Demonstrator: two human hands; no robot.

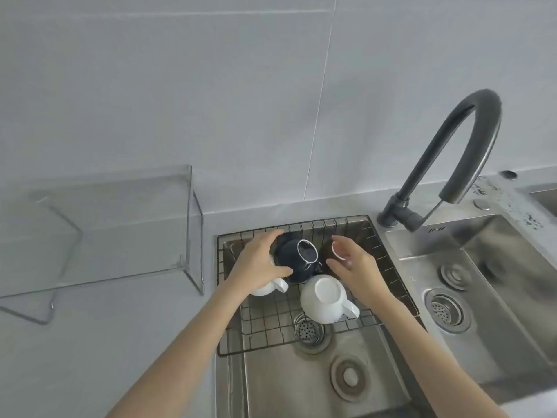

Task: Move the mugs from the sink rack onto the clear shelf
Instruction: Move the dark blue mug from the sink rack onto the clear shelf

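A wire sink rack (pixel 388 267) spans the back half of the left sink basin. On it stand upside-down mugs: a dark blue mug (pixel 297 260) in the middle, a white mug (pixel 324 298) at the front, another white mug (pixel 272 286) partly under my left hand, and a dark brown mug (pixel 328 248) behind my right hand. My left hand (pixel 259 263) spreads its fingers around the left side of the dark blue mug. My right hand (pixel 354 267) hovers open over the brown mug. The clear shelf (pixel 99 224) stands empty on the counter at the left.
A dark curved faucet (pixel 446 164) arches over the divide between the two basins. The steel sink (pixel 316 381) has a strainer drain under the rack, and a second basin (pixel 497 285) lies to the right. Grey countertop (pixel 105 351) surrounds the shelf.
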